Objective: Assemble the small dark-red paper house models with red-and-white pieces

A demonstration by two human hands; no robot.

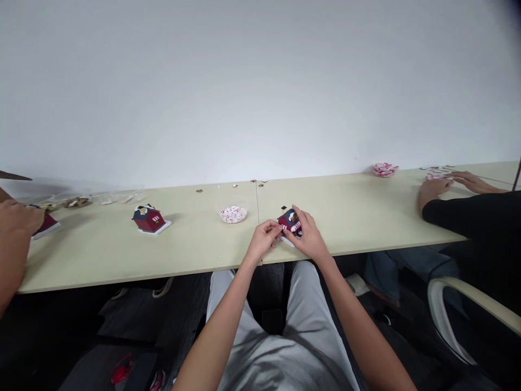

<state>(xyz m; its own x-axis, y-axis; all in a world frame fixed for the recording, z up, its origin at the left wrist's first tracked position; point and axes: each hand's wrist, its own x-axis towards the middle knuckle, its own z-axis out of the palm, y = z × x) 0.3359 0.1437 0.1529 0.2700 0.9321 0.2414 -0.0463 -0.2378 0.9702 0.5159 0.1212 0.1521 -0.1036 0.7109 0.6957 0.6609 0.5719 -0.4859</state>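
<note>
A small dark red house (286,218) with a dark roof and a white base stands near the table's front edge, partly hidden by my fingers. At its left front, my left hand (266,237) has its thumb and forefinger pinched together on a small red-and-white striped piece (284,227). My right hand (307,233) is wrapped round the right side of the house, its fingers on the roof and its thumb near the striped piece. A larger striped piece (296,226) shows on the house beside my right hand.
On the long pale table (195,244) are a bowl of red-and-white pieces (233,214), another red house (150,219), small scraps (199,190) and a farther bowl (385,170). Other people's hands are at the left (20,220) and right (468,181).
</note>
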